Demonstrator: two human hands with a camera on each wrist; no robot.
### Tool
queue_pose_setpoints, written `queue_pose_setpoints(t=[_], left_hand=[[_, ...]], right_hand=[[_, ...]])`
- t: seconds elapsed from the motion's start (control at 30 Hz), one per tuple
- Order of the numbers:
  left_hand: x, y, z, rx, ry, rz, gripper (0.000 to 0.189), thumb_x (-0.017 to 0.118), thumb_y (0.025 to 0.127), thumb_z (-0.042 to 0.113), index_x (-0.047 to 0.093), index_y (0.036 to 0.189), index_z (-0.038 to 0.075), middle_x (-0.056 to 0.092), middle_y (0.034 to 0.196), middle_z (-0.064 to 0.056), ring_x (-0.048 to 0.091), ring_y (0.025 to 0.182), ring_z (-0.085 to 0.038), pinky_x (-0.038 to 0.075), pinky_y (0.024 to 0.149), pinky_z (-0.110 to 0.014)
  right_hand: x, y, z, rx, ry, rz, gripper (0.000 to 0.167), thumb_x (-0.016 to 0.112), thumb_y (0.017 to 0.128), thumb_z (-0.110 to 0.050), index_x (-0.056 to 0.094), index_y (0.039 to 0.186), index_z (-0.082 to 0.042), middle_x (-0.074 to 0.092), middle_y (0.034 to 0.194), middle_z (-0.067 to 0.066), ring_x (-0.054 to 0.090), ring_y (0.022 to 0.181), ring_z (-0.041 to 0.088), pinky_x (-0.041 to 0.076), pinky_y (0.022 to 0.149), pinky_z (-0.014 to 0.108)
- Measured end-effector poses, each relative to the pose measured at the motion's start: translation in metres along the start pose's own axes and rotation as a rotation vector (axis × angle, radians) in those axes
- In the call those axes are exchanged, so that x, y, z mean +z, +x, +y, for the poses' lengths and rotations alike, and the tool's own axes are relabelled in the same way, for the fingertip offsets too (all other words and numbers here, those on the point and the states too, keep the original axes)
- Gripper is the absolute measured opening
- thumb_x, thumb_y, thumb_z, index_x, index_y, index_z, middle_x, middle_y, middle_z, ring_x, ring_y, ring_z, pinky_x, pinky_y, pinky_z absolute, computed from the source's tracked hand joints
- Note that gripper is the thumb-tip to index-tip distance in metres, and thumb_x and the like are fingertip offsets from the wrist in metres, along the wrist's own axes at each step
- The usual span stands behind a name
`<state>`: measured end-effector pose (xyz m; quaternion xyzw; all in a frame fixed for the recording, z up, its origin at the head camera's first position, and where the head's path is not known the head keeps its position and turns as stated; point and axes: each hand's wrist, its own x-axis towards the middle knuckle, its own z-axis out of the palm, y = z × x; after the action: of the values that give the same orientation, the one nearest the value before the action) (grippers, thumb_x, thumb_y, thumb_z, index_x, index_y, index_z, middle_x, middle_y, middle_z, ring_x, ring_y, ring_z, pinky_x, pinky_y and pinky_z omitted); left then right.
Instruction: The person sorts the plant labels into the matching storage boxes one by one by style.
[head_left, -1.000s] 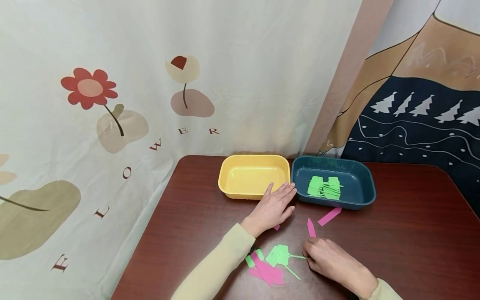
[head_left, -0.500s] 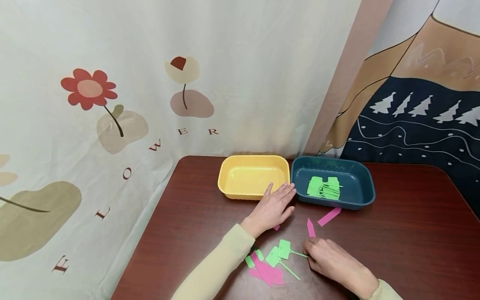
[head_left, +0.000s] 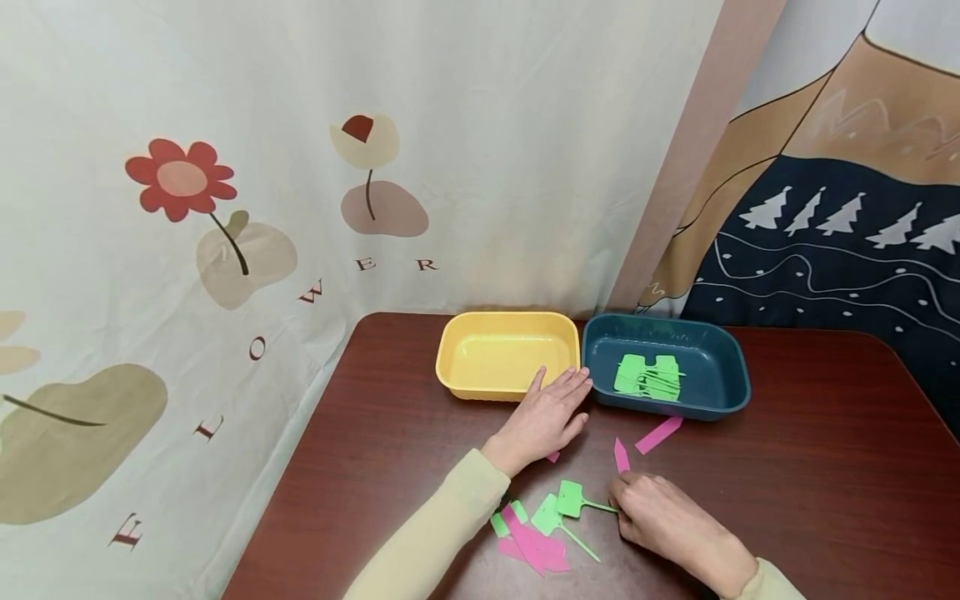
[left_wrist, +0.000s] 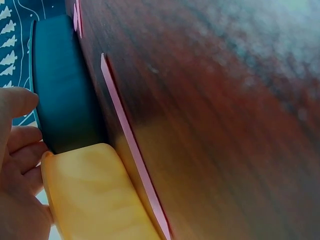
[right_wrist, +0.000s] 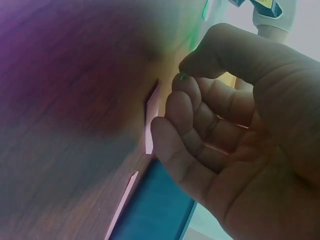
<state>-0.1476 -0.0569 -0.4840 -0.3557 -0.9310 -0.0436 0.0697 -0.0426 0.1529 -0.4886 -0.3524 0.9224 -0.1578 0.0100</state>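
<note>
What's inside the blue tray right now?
A pile of overlapping green tags with thin stems lies in the blue tray. The upper ones cover whatever is beneath, so their number cannot be told.

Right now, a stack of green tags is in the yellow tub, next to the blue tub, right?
Wrong tub: the head view shows the stack of green tags in the blue tub, with the yellow tub next to it.

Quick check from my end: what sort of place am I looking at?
Probably an indoor tabletop workspace, judging by the reddish-brown wood-grain table backed by a white flower-printed fabric curtain and a navy-and-tan tree-printed hanging.
</note>
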Motion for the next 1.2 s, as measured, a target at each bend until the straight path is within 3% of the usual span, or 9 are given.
queue_pose_setpoints(t=[0.2, 0.43, 0.8, 1.2], left_hand=[[0.000, 0.000, 0.000, 0.000, 0.002, 0.003, 0.052, 0.058, 0.105, 0.037, 0.054, 0.152, 0.013, 0.043, 0.161, -0.001, 0.036, 0.151, -0.016, 0.024, 0.123, -0.055], [0.001, 0.000, 0.000, 0.000, 0.005, 0.000, 0.053, 0.058, 0.106, 0.038, 0.054, 0.152, 0.013, 0.043, 0.161, -0.001, 0.036, 0.151, -0.016, 0.023, 0.123, -0.055], [0.001, 0.000, -0.001, 0.003, -0.005, 0.000, 0.052, 0.057, 0.106, 0.037, 0.054, 0.152, 0.013, 0.042, 0.162, -0.002, 0.036, 0.151, -0.017, 0.024, 0.123, -0.055], [0.002, 0.001, -0.001, 0.019, 0.019, 0.027, 0.052, 0.058, 0.105, 0.037, 0.055, 0.151, 0.012, 0.045, 0.161, -0.002, 0.038, 0.150, -0.017, 0.027, 0.121, -0.056]], right_hand=[[-0.006, 0.000, 0.004, -0.018, -0.032, 0.053, 0.025, 0.079, 0.073, -0.001, 0.059, 0.074, -0.016, 0.047, 0.069, -0.009, 0.045, 0.060, 0.004, 0.046, 0.056, 0.026], [-0.018, -0.002, 0.013, -0.001, 0.022, 0.083, 0.026, 0.081, 0.075, -0.002, 0.061, 0.078, -0.017, 0.048, 0.071, -0.012, 0.044, 0.063, 0.002, 0.045, 0.056, 0.024], [-0.046, -0.006, 0.034, 0.098, 0.018, 0.169, 0.029, 0.082, 0.074, 0.001, 0.062, 0.082, -0.017, 0.049, 0.076, -0.012, 0.044, 0.068, 0.002, 0.046, 0.057, 0.023], [-0.061, -0.003, 0.053, 0.125, -0.008, 0.265, 0.025, 0.082, 0.073, 0.003, 0.067, 0.085, -0.014, 0.050, 0.076, -0.011, 0.046, 0.069, 0.004, 0.045, 0.057, 0.024]])
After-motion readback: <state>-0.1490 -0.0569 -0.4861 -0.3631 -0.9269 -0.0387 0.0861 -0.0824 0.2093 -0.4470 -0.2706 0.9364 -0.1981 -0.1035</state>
